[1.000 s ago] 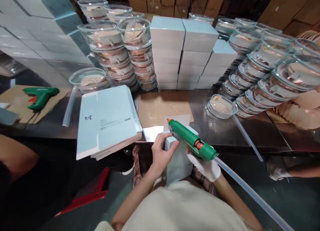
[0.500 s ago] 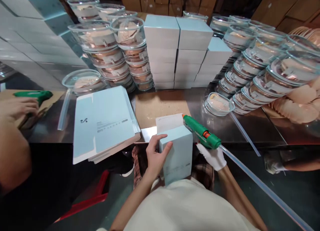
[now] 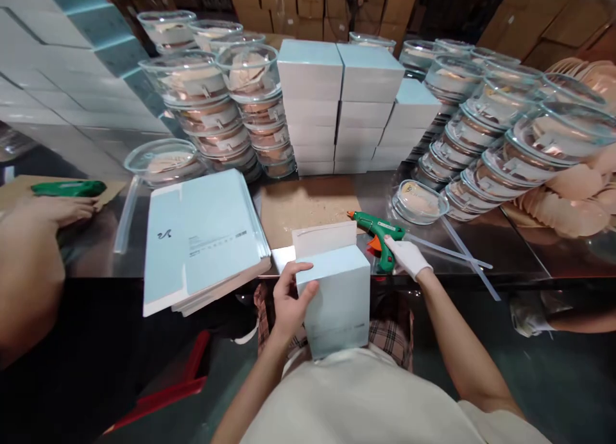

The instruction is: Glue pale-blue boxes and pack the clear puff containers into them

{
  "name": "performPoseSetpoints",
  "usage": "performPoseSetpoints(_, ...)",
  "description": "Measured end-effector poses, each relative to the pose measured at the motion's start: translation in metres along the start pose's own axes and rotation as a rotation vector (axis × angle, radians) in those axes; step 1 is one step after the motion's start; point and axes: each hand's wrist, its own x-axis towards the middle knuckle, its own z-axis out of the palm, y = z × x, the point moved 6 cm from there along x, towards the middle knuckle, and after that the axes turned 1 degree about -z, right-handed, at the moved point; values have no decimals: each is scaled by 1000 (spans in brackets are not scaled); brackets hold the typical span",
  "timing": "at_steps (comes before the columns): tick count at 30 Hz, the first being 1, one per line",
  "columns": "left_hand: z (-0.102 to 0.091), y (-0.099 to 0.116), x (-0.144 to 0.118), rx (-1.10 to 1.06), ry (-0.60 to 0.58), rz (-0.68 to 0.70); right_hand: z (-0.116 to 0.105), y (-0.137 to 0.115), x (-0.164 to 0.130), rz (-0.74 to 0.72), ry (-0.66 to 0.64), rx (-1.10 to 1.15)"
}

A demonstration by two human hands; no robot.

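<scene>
Lowered since the earlier frame, the green glue gun (image 3: pixel 380 226) now lies on its side on the tabletop (image 3: pixel 524 258), its orange nozzle at the right edge of a cardboard sheet (image 3: pixel 308 203). The white-gloved right hand (image 3: pixel 408 256) touches the handle with fingers partly bent; whether it grips cannot be told. The bare left hand (image 3: pixel 291 299) pinches the upper left corner of a blue box (image 3: pixel 337 303), thumb on the near face and fingers over the top. The box stands upright between the front edge of the tabletop and the person's pale shirt, a whitish flap (image 3: pixel 325 237) raised along its far side. Behind the gun, a clear glue stick (image 3: pixel 437 247) crosses a second rod (image 3: pixel 487 283). Left of the box lies a pile of flat cartons (image 3: pixel 202 226); beyond the sheet rise stacked boxes (image 3: pixel 310 78), flanked by clear containers (image 3: pixel 514 155). At far left, a co-worker's hand (image 3: pixel 62 211) is just beside another green gun (image 3: pixel 67 188)
</scene>
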Motion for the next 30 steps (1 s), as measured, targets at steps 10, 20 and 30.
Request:
performPoseSetpoints(10,23,-9,-2,-104,-26,-62,50,-38,-47,-215,-397,257)
performPoseSetpoints(20,20,-10,6,-161,-178,47,49,-69,-87,-833,-700,-247)
performPoseSetpoints(30,-24,9,-2,12,433,102,20,12,-101,-369,-312,149)
